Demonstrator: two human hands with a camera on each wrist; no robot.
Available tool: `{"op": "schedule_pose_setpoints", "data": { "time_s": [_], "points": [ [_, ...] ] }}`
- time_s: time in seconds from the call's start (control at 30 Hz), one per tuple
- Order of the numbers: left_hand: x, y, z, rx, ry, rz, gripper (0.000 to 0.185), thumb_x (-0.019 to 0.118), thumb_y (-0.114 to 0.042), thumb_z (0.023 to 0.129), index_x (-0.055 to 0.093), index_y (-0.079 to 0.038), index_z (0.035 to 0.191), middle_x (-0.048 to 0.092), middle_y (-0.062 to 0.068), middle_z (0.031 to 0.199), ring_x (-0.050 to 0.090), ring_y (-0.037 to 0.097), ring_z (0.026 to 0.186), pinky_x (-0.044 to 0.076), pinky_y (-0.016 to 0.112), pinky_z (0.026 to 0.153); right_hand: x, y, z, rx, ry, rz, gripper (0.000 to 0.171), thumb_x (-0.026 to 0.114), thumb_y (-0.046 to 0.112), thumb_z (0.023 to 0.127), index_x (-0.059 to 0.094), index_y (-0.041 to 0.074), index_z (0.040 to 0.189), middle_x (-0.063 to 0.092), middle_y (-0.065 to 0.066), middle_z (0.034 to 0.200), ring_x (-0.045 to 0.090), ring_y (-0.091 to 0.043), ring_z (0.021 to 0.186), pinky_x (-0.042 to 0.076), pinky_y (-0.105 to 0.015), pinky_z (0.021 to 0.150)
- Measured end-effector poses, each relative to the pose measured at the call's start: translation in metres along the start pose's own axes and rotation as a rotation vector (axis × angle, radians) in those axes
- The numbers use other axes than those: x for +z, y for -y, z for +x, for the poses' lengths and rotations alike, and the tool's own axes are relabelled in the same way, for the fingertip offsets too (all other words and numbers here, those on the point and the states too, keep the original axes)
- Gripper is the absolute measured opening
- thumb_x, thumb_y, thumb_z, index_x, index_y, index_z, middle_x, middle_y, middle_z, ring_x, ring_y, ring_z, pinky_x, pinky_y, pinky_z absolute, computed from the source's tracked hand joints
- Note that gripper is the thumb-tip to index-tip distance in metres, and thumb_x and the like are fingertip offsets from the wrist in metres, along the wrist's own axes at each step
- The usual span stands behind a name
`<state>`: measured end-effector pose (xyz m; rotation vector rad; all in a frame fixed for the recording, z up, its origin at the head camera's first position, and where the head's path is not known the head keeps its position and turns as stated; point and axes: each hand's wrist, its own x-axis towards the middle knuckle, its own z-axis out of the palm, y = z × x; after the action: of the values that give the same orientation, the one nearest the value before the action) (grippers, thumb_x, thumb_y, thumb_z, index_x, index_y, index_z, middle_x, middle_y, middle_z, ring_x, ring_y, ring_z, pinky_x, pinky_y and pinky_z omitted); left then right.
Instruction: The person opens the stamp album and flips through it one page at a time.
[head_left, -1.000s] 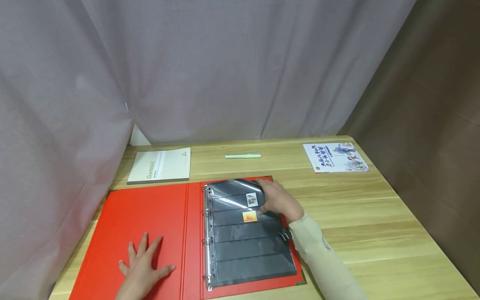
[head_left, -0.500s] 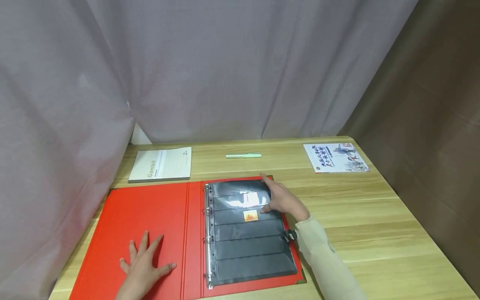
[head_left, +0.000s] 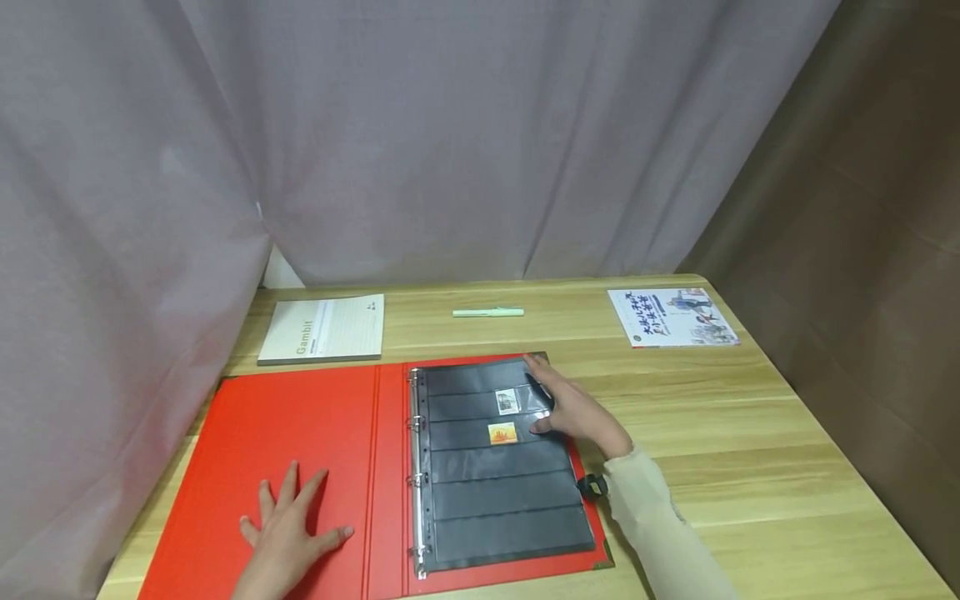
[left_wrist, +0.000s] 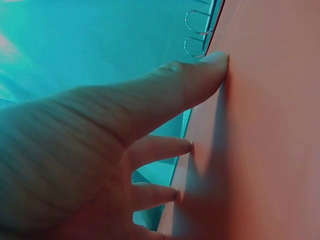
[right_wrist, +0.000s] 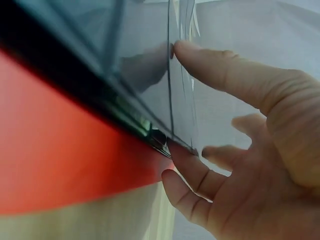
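Observation:
A red ring binder [head_left: 300, 417] lies open on the wooden table [head_left: 712, 433]. My left hand [head_left: 288, 533] lies flat with spread fingers on the inside of its left cover [left_wrist: 270, 125], near the metal rings [left_wrist: 197, 30]. On the right side is a black pocket page [head_left: 502, 483] holding two stamps, a grey one [head_left: 507, 401] and an orange one [head_left: 502, 433]. My right hand [head_left: 573, 408] rests at this page's right edge. The thumb [right_wrist: 220, 70] touches the clear sheet [right_wrist: 150, 75] from above and the fingers [right_wrist: 187, 172] sit at the page edge.
At the back of the table lie a cream notebook [head_left: 322, 329], a pale green pen [head_left: 487, 312] and a printed booklet [head_left: 671, 317]. A grey curtain [head_left: 450, 142] hangs behind and to the left, with a brown wall [head_left: 862, 250] on the right.
The clear sheet my right hand held lifted and bowed has come down flat on the black page, uncovering the grey stamp. The right hand slid slightly right. The left hand stayed put.

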<state>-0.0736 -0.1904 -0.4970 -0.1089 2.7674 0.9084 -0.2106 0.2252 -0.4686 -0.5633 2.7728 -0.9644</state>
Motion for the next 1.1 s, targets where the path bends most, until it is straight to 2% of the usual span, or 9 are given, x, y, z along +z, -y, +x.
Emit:
{"op": "schedule_pose_setpoints", "data": {
  "time_s": [0.13, 0.27, 0.4, 0.57, 0.67, 0.77, 0.8, 0.9, 1.1],
  "points": [
    [0.0, 0.0, 0.0, 0.0, -0.001, 0.002, 0.098, 0.088, -0.042, 0.074, 0.042, 0.003, 0.149, 0.01, 0.036, 0.159, -0.005, 0.07, 0.137, -0.002, 0.088, 0.093, 0.003, 0.0, -0.003, 0.044, -0.027, 0.029, 0.119, 0.09, 0.007, 0.071, 0.013, 0.006, 0.162, 0.011, -0.023, 0.166, 0.017, -0.042, 0.15, 0.022, -0.057, 0.117],
    [0.0, 0.001, 0.0, 0.002, -0.001, 0.009, 0.099, 0.088, -0.041, 0.074, 0.042, 0.003, 0.149, 0.011, 0.037, 0.159, -0.005, 0.07, 0.137, -0.001, 0.088, 0.093, 0.004, 0.0, -0.006, 0.077, -0.052, 0.058, 0.12, 0.089, 0.012, 0.074, 0.008, -0.003, 0.16, 0.015, -0.025, 0.164, 0.025, -0.043, 0.147, 0.024, -0.054, 0.117],
    [0.0, 0.001, 0.0, 0.006, -0.001, 0.01, 0.099, 0.088, -0.042, 0.074, 0.042, 0.003, 0.149, 0.011, 0.037, 0.158, -0.005, 0.07, 0.137, -0.001, 0.088, 0.093, 0.002, 0.001, -0.012, 0.079, -0.067, 0.091, 0.118, 0.089, 0.013, 0.075, 0.008, -0.006, 0.159, 0.032, -0.031, 0.156, 0.043, -0.047, 0.136, 0.035, -0.059, 0.11],
    [0.0, 0.001, -0.001, 0.008, -0.004, 0.005, 0.098, 0.088, -0.042, 0.074, 0.043, 0.003, 0.148, 0.011, 0.037, 0.158, -0.004, 0.07, 0.137, -0.001, 0.089, 0.093, 0.0, 0.002, -0.02, 0.104, -0.063, 0.091, 0.111, 0.087, 0.012, 0.077, 0.013, -0.012, 0.156, 0.047, -0.034, 0.144, 0.052, -0.046, 0.127, 0.04, -0.059, 0.106],
    [0.001, 0.0, -0.001, -0.01, -0.003, 0.009, 0.098, 0.089, -0.041, 0.074, 0.043, 0.004, 0.148, 0.011, 0.037, 0.158, -0.003, 0.07, 0.137, 0.0, 0.089, 0.094, -0.001, 0.003, -0.024, 0.128, -0.046, 0.09, 0.105, 0.086, 0.013, 0.079, 0.017, -0.016, 0.153, 0.062, -0.031, 0.12, 0.064, -0.039, 0.103, 0.051, -0.054, 0.092],
    [0.001, 0.0, -0.001, -0.02, 0.0, 0.012, 0.098, 0.089, -0.042, 0.074, 0.043, 0.004, 0.148, 0.012, 0.038, 0.158, -0.002, 0.07, 0.137, 0.001, 0.088, 0.094, -0.001, 0.003, -0.027, 0.135, -0.048, 0.086, 0.099, 0.085, 0.014, 0.08, 0.023, -0.016, 0.152, 0.067, -0.023, 0.104, 0.062, -0.026, 0.082, 0.054, -0.046, 0.078],
    [0.001, 0.0, -0.001, -0.018, -0.002, 0.012, 0.098, 0.089, -0.042, 0.074, 0.043, 0.004, 0.148, 0.011, 0.038, 0.158, -0.003, 0.07, 0.137, 0.001, 0.088, 0.094, -0.001, 0.002, -0.028, 0.132, -0.049, 0.091, 0.099, 0.085, 0.014, 0.08, 0.024, -0.016, 0.151, 0.067, -0.022, 0.103, 0.061, -0.024, 0.08, 0.054, -0.044, 0.076],
    [0.001, 0.0, -0.001, -0.011, -0.006, 0.013, 0.098, 0.089, -0.041, 0.074, 0.043, 0.003, 0.148, 0.012, 0.037, 0.158, -0.003, 0.069, 0.137, 0.001, 0.088, 0.094, -0.001, 0.002, -0.031, 0.122, -0.065, 0.107, 0.095, 0.085, 0.014, 0.08, 0.029, -0.016, 0.149, 0.066, -0.022, 0.113, 0.061, -0.021, 0.083, 0.054, -0.042, 0.078],
    [0.0, 0.001, -0.001, 0.007, -0.009, 0.015, 0.098, 0.088, -0.041, 0.074, 0.043, 0.003, 0.148, 0.012, 0.037, 0.158, -0.003, 0.07, 0.137, 0.002, 0.089, 0.093, -0.001, 0.0, -0.038, 0.095, -0.067, 0.124, 0.083, 0.082, 0.009, 0.082, 0.035, -0.019, 0.145, 0.063, -0.013, 0.094, 0.057, -0.018, 0.074, 0.052, -0.033, 0.068]
  ]
}}
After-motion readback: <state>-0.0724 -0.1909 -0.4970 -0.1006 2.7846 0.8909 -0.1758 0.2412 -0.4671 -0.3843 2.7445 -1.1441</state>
